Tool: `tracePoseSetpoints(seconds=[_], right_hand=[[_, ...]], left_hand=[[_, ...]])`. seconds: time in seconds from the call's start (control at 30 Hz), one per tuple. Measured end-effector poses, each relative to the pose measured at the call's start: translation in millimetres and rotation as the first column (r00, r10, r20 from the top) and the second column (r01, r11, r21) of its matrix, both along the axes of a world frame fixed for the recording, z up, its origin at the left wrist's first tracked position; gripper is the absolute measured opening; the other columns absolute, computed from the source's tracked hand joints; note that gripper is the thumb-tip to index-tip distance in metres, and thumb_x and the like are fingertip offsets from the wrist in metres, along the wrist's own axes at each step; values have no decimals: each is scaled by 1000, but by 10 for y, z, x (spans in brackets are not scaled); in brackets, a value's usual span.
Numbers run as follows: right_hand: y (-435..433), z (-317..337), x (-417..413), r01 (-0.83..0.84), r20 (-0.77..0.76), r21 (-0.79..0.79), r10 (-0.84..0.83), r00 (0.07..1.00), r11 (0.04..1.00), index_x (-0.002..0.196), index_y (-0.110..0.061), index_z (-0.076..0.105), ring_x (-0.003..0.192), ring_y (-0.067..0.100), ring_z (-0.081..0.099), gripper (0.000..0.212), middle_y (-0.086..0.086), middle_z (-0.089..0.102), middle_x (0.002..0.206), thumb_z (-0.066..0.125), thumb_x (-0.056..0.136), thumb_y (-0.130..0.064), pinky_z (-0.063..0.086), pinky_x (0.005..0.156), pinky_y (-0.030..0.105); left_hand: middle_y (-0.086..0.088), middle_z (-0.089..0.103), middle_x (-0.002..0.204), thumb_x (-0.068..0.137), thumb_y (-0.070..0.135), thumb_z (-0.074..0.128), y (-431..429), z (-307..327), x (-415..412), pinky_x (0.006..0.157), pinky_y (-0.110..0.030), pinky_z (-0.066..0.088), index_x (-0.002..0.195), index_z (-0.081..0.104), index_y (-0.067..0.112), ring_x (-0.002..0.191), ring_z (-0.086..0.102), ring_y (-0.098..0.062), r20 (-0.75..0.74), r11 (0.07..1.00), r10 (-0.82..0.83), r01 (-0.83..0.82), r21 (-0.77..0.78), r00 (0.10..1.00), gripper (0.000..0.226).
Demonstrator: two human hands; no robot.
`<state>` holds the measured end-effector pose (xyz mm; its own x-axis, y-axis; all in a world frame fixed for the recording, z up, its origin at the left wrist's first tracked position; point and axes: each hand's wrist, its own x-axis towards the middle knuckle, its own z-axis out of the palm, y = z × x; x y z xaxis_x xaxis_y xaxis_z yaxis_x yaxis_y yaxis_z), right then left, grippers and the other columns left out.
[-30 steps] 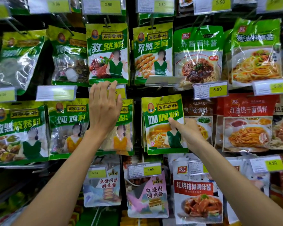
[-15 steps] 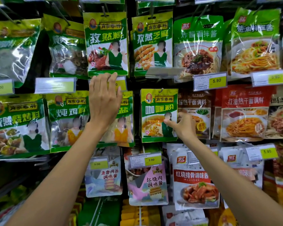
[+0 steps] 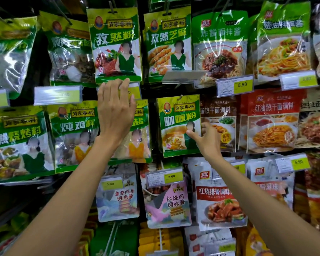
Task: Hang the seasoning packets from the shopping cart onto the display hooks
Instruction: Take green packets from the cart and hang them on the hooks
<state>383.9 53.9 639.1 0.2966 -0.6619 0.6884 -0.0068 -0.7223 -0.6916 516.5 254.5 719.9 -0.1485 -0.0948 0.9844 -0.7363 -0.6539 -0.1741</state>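
A green and yellow curry powder packet (image 3: 177, 124) hangs on a display hook (image 3: 181, 97) in the middle row. My right hand (image 3: 205, 139) pinches its lower right edge, thumb on the front and fingers curled behind. My left hand (image 3: 115, 111) lies flat with straight fingers against a price tag and the neighbouring green seasoning packet (image 3: 139, 133), which it partly hides. The shopping cart is out of view.
Rows of hanging packets fill the rack: green cumin packets (image 3: 115, 45) above, red noodle sauce packets (image 3: 272, 121) to the right, white sauce packets (image 3: 220, 198) below. Yellow price tags (image 3: 235, 85) stick out on the hook ends. More stock lies low down.
The curry powder packet slid back along its hook toward the rack with my right hand on its edge. The view tilted slightly downward. My left hand stayed where it was.
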Motion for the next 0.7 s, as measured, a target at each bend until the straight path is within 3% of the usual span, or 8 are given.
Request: tracePoseSetpoints(seconds=[0.1,0.23,0.4,0.47,0.53,0.6,0.67,0.7], right_hand=[[-9,-31,-96,-7,-4,29,7,1000,1000,102,-8,59,65,7,50,34,-7,55,74,74,83,-33,41,55,21],[19,-70,-300,-19,-19,39,20,1000,999,120,-2,57,94,22,58,48,9,63,104,74,83,-27,51,82,35],[42,-250,-736,36,-11,34,-36,999,999,125,-9,55,101,19,58,38,6,62,112,65,92,-25,48,88,27],[44,-407,-1018,43,1,34,-43,999,999,126,-9,55,93,13,55,32,2,61,108,58,97,-23,46,81,12],[53,-623,-1373,81,-1,61,-81,997,995,126,-12,57,89,8,53,29,-3,58,104,52,100,-25,43,70,6],[58,-934,-1789,127,-7,95,-127,992,987,121,-14,60,87,8,57,26,-3,62,103,50,101,-27,43,69,9],[79,-1360,-2238,166,-43,162,-161,986,973,113,-13,64,84,10,62,24,0,66,99,49,101,-26,48,70,18],[86,-1606,-2466,196,-71,207,-185,980,959,110,-11,65,84,13,63,24,2,68,97,49,101,-25,50,72,25]], left_hand=[[-24,57,118,98,19,43,6,2,-15,105,-47,34,128,52,-3,112,52,-40,-12,1000,-12,12,7,1000,38],[-25,54,127,99,18,42,4,-22,-61,109,-48,33,131,48,-4,119,50,-40,-24,999,-53,54,8,998,40],[-24,55,128,95,8,47,-101,-218,-285,105,-46,36,127,52,-6,122,45,-34,114,981,-191,185,59,975,35],[-24,58,122,94,6,48,-231,-453,-523,103,-45,38,121,55,-6,117,45,-32,104,947,-310,298,117,945,31],[-24,61,115,94,6,47,-417,-827,-861,99,-47,42,116,58,-7,112,49,-33,20,883,-438,427,194,899,28],[-22,64,109,95,10,45,-636,-1330,-1273,95,-46,45,110,62,-7,106,56,-34,-151,793,-528,549,264,836,28],[-18,66,104,97,15,41,-850,-1890,-1746,89,-42,46,107,64,-4,100,60,-34,-431,649,-581,713,267,690,32],[-15,65,102,99,17,40,-947,-2173,-1999,87,-40,45,106,65,-1,98,60,-32,-591,563,-575,798,216,566,32]])
